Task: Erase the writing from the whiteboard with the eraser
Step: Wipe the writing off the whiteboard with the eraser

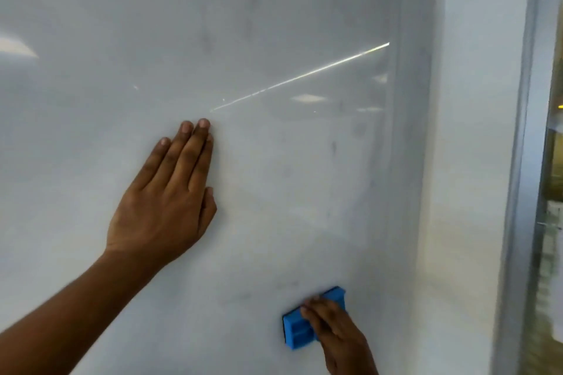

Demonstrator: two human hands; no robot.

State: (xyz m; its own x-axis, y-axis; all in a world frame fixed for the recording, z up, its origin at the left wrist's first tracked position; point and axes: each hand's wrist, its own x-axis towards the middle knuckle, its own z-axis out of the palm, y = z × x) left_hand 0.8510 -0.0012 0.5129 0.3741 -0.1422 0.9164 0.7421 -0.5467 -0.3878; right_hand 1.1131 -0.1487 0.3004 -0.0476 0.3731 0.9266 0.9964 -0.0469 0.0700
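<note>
The whiteboard (pixel 274 39) fills the wall, glossy, with only faint grey smudges left (no legible writing that I can make out). The left hand (pixel 164 207) lies flat against it near the middle, fingers straight and pressed close together, pointing up. Low on the board, the right hand (pixel 335 332) grips the blue eraser (pixel 300 330), fingers curled over its top. The eraser sits against the board, its long axis tilted, rising toward the upper right.
</note>
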